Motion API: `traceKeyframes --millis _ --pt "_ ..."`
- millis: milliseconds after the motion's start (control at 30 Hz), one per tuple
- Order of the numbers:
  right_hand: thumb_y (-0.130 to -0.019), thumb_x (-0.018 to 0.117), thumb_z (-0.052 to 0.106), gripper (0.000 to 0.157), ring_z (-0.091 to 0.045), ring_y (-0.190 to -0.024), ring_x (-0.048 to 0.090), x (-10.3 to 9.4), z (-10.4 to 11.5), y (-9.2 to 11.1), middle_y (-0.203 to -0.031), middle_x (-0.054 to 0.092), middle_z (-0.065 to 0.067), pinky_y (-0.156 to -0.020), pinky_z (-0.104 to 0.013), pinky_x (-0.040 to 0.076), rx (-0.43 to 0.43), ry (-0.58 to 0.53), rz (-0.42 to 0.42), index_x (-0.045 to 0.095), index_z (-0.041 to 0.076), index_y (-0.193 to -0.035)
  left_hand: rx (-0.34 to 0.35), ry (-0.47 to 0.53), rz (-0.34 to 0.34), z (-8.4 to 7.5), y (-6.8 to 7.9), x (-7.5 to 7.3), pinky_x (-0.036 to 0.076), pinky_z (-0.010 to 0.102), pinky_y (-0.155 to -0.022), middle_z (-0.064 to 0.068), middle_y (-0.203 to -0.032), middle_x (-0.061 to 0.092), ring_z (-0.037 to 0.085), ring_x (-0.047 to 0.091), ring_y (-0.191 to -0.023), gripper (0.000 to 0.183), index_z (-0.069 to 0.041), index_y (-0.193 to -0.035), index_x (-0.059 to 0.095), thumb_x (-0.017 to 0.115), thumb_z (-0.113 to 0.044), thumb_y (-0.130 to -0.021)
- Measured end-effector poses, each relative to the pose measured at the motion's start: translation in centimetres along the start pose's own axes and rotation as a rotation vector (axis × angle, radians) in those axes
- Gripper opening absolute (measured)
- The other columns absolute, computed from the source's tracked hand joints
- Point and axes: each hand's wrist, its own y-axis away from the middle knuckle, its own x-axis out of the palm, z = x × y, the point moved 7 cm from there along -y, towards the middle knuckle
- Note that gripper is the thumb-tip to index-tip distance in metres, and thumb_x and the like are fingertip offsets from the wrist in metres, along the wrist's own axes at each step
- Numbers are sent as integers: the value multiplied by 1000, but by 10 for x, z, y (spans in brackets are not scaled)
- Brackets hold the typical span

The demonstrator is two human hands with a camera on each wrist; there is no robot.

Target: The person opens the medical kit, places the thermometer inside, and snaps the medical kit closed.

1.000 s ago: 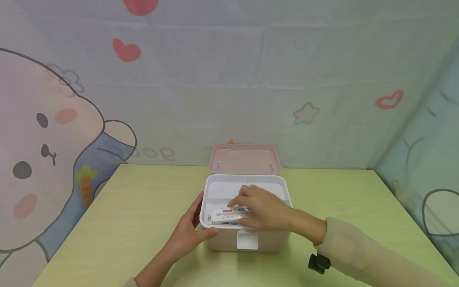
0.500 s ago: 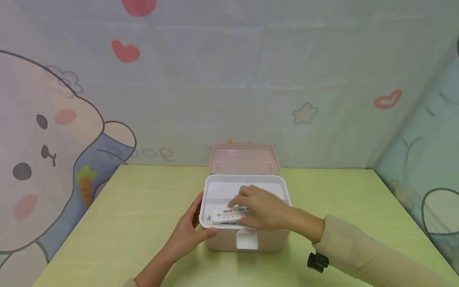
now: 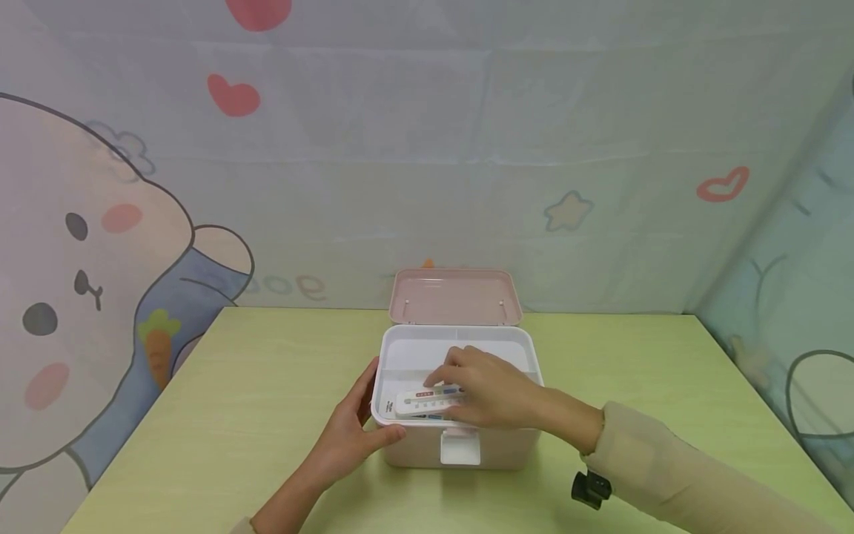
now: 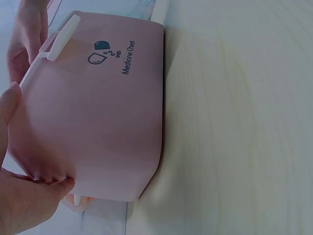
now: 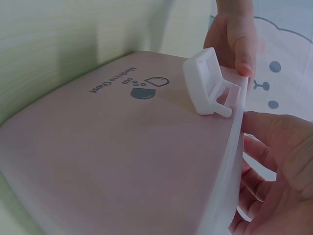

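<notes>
A pink medicine chest [image 3: 427, 449] with a white inner tray [image 3: 414, 348] stands on the table, its pink lid [image 3: 456, 297] raised at the back. My left hand [image 3: 347, 437] grips the chest's left front corner, thumb at the front rim and fingers along the side. Over the tray's front compartment, my right hand [image 3: 490, 386] pinches a flat white thermometer [image 3: 420, 403] with coloured blocks and a printed scale. Its right end is hidden by the hand. Beneath it, a strip of dark printing shows near the front rim. In the right wrist view the rim hides the fingertips.
A white latch [image 3: 460, 448] hangs folded out from the chest's front. Pale yellow-green tabletop [image 3: 287, 371] extends on both sides, with a patterned cloth [image 3: 427, 148] behind it. A small black camera [image 3: 591, 489] sits at my right wrist.
</notes>
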Motion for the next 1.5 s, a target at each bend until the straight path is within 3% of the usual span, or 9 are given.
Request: traceKeyframes --millis 500,967,1500 --pt "-81 68 27 32 -9 -85 51 -4 -5 4 -100 58 2 -73 -23 46 19 -11 -29 65 17 -111 -16 -6 -4 1 1 -1 31 35 -107 2 -146 33 19 38 -130 101 -24 -148 14 79 -12 -72" --pt "-85 65 24 29 -12 -99 55 -19 -24 19 -107 57 4 -85 -32 48 79 -20 -85 63 17 -113 -19 -40 -4 -2 0 -2 31 36 -108 2 -144 36 20 41 -128 101 -23 -148 16 80 -15 -70" --pt "-83 68 14 28 -16 -105 56 -40 -57 30 -112 59 2 -86 -35 50 70 -45 -352 63 12 -110 -34 -142 28 -10 0 -2 31 40 -108 2 -146 33 19 39 -129 101 -18 -149 12 79 -19 -73"
